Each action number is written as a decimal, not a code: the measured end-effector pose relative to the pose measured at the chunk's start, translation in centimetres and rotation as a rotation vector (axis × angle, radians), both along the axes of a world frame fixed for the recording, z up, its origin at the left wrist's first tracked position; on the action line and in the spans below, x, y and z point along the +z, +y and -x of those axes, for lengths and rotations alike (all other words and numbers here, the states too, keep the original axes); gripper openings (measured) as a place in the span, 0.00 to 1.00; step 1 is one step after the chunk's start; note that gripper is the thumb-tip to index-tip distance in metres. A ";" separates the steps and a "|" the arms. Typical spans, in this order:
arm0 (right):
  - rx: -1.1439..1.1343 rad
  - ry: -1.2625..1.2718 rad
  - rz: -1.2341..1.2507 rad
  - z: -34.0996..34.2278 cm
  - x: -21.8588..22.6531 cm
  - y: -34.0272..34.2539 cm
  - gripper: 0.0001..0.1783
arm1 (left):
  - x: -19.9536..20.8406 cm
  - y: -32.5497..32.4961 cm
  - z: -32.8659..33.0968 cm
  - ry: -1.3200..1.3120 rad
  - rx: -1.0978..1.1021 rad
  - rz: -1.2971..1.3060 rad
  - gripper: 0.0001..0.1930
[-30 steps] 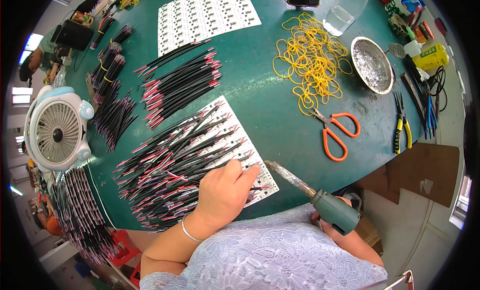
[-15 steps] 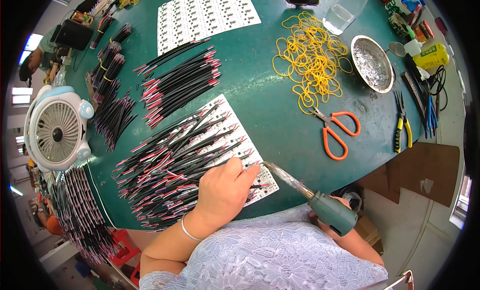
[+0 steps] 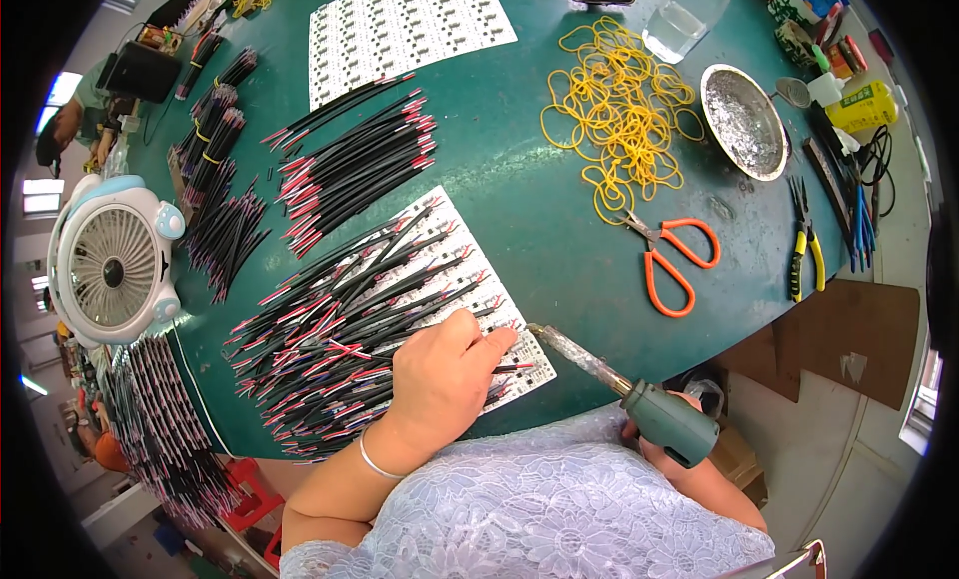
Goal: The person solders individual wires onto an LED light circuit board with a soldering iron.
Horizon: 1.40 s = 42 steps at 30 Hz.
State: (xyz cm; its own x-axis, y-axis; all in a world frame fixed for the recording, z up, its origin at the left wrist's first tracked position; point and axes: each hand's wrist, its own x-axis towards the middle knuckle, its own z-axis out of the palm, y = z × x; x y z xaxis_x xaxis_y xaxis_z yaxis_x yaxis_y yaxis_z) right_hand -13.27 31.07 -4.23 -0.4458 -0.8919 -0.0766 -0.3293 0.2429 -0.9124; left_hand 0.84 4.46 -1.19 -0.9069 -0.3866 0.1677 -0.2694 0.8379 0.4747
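My left hand (image 3: pixel 440 374) rests over the lower right part of a white circuit board (image 3: pixel 447 207), thumb and forefinger pinched together near its right edge. Whatever is between the fingertips is hidden. Many black wires (image 3: pixel 330 324) with red and white ends lie across the board, and some run under the hand. In my right hand (image 3: pixel 664 444), partly covered by the handle, is a soldering iron (image 3: pixel 664 419) with a green grip. Its tip is by the board's right edge, a short way right of my left fingertips.
Orange-handled scissors (image 3: pixel 674 264), yellow rubber bands (image 3: pixel 624 114) and a metal bowl (image 3: pixel 744 124) lie to the right, with pliers (image 3: pixel 804 244) beyond. Sorted wires (image 3: pixel 360 169) and another board (image 3: pixel 410 34) are farther back. A fan (image 3: pixel 115 264) stands left. Another person (image 3: pixel 65 129) is at far left.
The soldering iron has shifted slightly right, its tip a little farther from my left fingertips. My left hand stays pinched at nearly the same spot on the board.
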 end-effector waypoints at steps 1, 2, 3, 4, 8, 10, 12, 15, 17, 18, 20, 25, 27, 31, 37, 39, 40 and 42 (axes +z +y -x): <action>0.000 -0.001 0.000 0.0 0.0 0.0 0.09 | 0.0 0.0 0.0 -0.001 0.000 0.000 0.16; -0.006 0.012 -0.004 0.0 0.0 -0.1 0.08 | 0.0 0.0 0.0 -0.002 -0.003 0.008 0.16; -0.012 0.025 -0.008 -0.1 -0.1 -0.1 0.08 | 0.0 0.1 0.0 -0.003 -0.005 0.016 0.17; -0.011 0.024 -0.008 0.0 -0.1 -0.1 0.08 | 0.0 0.1 0.0 -0.004 -0.004 0.016 0.17; 0.052 0.137 0.046 0.4 -0.2 -0.4 0.08 | 0.1 0.1 0.1 0.003 -0.007 0.022 0.17; 0.087 0.190 0.051 0.6 -0.3 -0.6 0.08 | 0.1 0.1 0.2 0.006 -0.008 0.026 0.17; 0.097 0.253 0.175 0.7 -0.6 -0.9 0.08 | 0.0 0.1 0.1 0.011 -0.009 0.035 0.17; -0.016 -0.006 0.084 0.6 2.0 -1.8 0.11 | 0.2 0.2 0.0 0.014 -0.015 0.026 0.17; -0.075 -0.117 0.082 0.4 1.6 -0.6 0.10 | 0.2 0.1 -0.2 -0.004 -0.024 0.031 0.17; -0.135 -0.229 0.082 0.4 1.4 -0.3 0.11 | 0.2 0.0 -0.2 -0.024 -0.033 0.037 0.16; -0.105 -0.102 0.105 0.6 1.3 -0.9 0.12 | 0.6 -0.4 -0.1 -0.028 -0.052 -0.054 0.16; -0.200 -0.283 0.306 -0.1 -1.8 0.8 0.33 | 0.8 -2.0 -0.8 0.265 -0.287 -0.038 0.16; -0.249 -0.406 0.283 -0.3 -1.3 0.7 0.34 | 1.6 -1.9 -3.1 0.341 -0.172 -0.141 0.16; -0.295 -0.373 0.256 -0.6 -1.7 1.5 0.35 | 5.5 0.2 -3.6 0.429 0.103 -0.162 0.15; -0.192 -0.356 0.291 0.5 0.3 1.4 0.19 | 1.5 1.8 -1.0 0.001 -0.035 0.043 0.11; -0.131 -0.255 0.201 0.5 1.3 1.2 0.17 | 1.1 2.5 -0.8 -0.079 0.000 -0.030 0.15; -0.151 -0.249 0.158 0.4 1.4 1.3 0.14 | 0.9 2.6 -0.6 -0.079 -0.003 -0.035 0.15; -0.166 -0.241 0.115 0.4 1.5 1.6 0.12 | 0.3 2.6 -0.3 0.080 0.064 0.029 0.13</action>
State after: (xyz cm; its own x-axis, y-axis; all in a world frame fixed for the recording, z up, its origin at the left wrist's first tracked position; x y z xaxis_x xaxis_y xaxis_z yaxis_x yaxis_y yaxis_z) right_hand -13.71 32.67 -2.73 -0.5673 -0.8174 -0.1005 -0.0648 0.1659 -0.9840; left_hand 1.10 7.09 -0.87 -0.8640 -0.4368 0.2504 -0.2848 0.8341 0.4725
